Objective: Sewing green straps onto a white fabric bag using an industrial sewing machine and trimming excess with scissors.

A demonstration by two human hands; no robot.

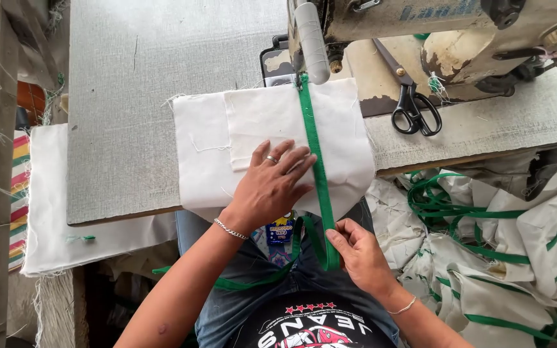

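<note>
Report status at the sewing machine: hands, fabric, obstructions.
Left hand flat on white fabric. Right hand pinching green binding tape at table edge. Tape runs up to sewing machine. Black scissors lie aside, clear.

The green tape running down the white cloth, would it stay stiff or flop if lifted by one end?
Probably floppy: the green tape already droops and curls off the table edge below the right hand. It looks thin and light, so it would likely slide unless pinned, as the left hand presses the white cloth.

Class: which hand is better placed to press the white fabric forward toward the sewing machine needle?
The left hand: it lies flat on the white fabric beside the green tape. The right hand pinches the tape below the table edge.
</note>
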